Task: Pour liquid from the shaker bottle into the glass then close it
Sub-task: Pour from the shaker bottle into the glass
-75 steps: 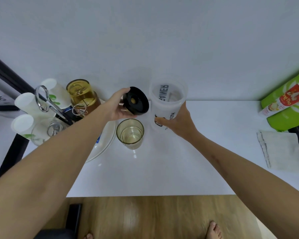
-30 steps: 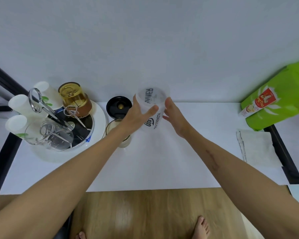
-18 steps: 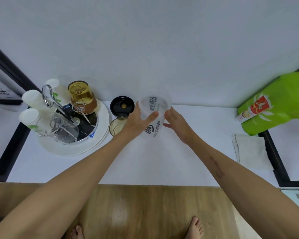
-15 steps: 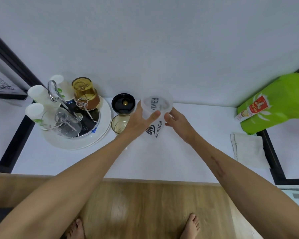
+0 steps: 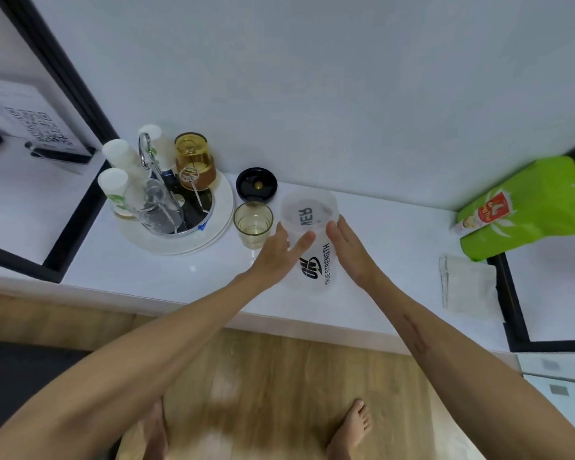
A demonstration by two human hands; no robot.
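Note:
The translucent white shaker bottle (image 5: pixel 312 257) with black lettering stands open-topped on the white counter (image 5: pixel 186 280). My left hand (image 5: pixel 278 252) grips its left side, thumb across the front. On the bottle's right side my right hand (image 5: pixel 349 249) lies flat, fingers straight. Just left of the bottle stands a small clear glass (image 5: pixel 253 224) with a little yellowish liquid in it. The black lid (image 5: pixel 256 185) lies on the counter behind the glass, against the wall.
A round white tray (image 5: pixel 219 227) at the left holds an amber glass (image 5: pixel 195 161), a clear pitcher, white cups and a metal handle. A folded cloth (image 5: pixel 467 283) and a green bag (image 5: pixel 528 207) sit at the right. Black frames border both ends.
My left hand has set the black lid down behind the glass and taken hold of the bottle's left side. My right hand has loosened from a grip to a flat touch.

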